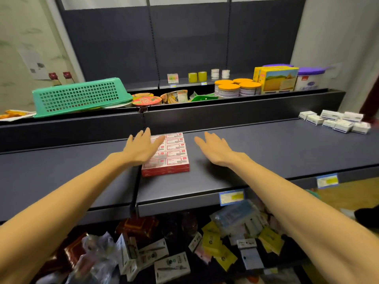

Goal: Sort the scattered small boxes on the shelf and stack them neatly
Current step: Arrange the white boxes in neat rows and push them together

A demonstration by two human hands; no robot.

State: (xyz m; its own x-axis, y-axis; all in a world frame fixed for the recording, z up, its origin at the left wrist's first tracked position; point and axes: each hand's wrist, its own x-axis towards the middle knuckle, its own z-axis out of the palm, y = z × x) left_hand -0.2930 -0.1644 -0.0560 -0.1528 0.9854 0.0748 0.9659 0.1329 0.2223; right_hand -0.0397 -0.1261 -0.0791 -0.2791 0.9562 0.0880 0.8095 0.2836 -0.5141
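Observation:
A neat block of small red-and-white boxes [174, 154] lies on the dark shelf [266, 148], two columns wide and stacked in layers. My left hand [141, 146] rests flat on the block's left side, fingers spread. Just right of the block, my right hand [213, 148] hovers over the shelf, fingers apart and holding nothing. A loose heap of small white-and-blue boxes [336, 121] sits at the shelf's far right end, some stacked, some askew.
On the upper shelf stand a tilted green basket [82, 97], round food tubs [146, 100], orange-lidded tins [238, 87], a yellow carton [276, 78] and a purple-lidded tub [309, 77]. The lower shelf holds jumbled packets [225, 249]. Price tags [231, 196] hang on the shelf edge.

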